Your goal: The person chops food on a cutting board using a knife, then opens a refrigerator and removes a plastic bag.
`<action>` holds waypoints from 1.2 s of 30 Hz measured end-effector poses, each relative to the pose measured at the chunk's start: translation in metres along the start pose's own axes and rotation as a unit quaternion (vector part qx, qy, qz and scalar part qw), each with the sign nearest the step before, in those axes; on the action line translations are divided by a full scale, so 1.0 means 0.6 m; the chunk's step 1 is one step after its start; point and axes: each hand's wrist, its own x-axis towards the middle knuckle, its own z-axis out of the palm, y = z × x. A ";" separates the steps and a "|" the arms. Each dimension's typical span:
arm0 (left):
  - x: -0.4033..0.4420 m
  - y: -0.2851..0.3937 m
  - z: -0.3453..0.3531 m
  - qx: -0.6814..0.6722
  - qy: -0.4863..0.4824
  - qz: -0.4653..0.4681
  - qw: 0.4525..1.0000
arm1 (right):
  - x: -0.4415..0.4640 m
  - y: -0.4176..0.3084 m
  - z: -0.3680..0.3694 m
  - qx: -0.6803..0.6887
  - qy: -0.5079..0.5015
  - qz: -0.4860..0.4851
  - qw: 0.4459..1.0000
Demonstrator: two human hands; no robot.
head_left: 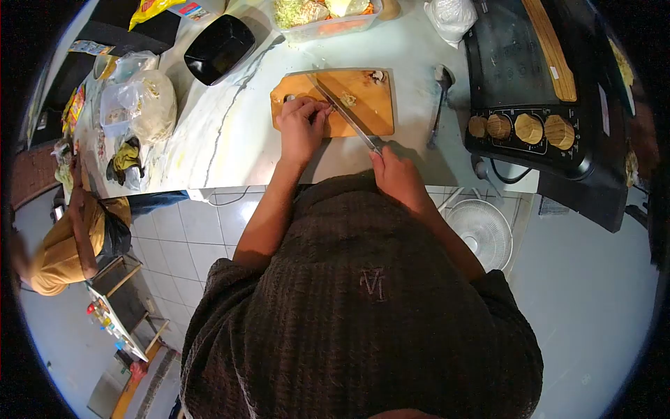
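Note:
A wooden cutting board [363,126] lies on the marble-patterned counter [230,150]. My right hand [399,174] is wrapped round the handle of a long knife [342,108], whose blade slants up and left across the board. At the board's left part, my left hand [304,127] has its fingers bent together on a small item, too hidden to name, beside the blade. Small chopped pieces [347,100] lie right of the blade, and a dark scrap [377,76] sits near the board's upper right corner.
A black tray [219,49], a plastic box of shredded vegetables [328,28] and a white bag [452,17] stand beyond the board. A spoon [441,98] and a black griddle [516,77] are rightward; bags [152,105] are leftward. Another person [66,244] is far left.

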 end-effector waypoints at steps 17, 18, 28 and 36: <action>-0.003 0.010 0.005 0.065 0.021 0.031 0.997 | -0.004 0.031 0.008 -0.050 -0.023 0.033 0.998; -0.003 0.011 0.006 0.064 0.022 0.033 0.997 | -0.003 0.032 0.009 -0.040 -0.027 0.036 0.998; -0.001 0.021 0.013 0.094 0.028 0.065 0.993 | -0.008 0.027 0.002 -0.025 -0.048 0.058 0.997; -0.004 0.008 0.020 0.107 0.030 0.029 0.993 | -0.029 0.026 0.007 -0.033 -0.008 0.051 0.998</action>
